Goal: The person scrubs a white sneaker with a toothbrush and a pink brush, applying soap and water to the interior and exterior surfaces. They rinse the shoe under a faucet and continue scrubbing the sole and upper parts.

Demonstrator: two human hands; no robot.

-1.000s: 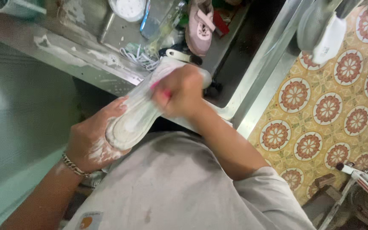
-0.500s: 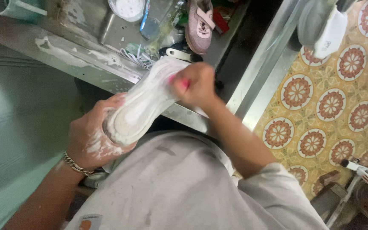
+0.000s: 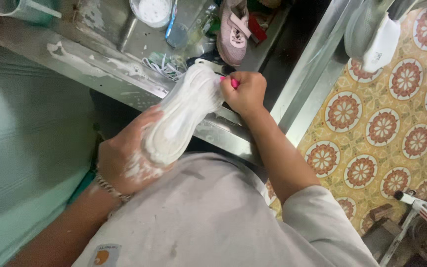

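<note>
Left hand [image 3: 127,160] grips the heel end of the soapy white shoe [image 3: 181,118], sole up, long axis running away toward the sink edge. Right hand [image 3: 245,91] fisted around a pink brush [image 3: 233,82] at the toe (nearer hand there).

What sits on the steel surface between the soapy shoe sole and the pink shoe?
In the head view, between the soapy sole and the pink shoe lie tangled white laces and a dark shoe's white heel tab.
</note>
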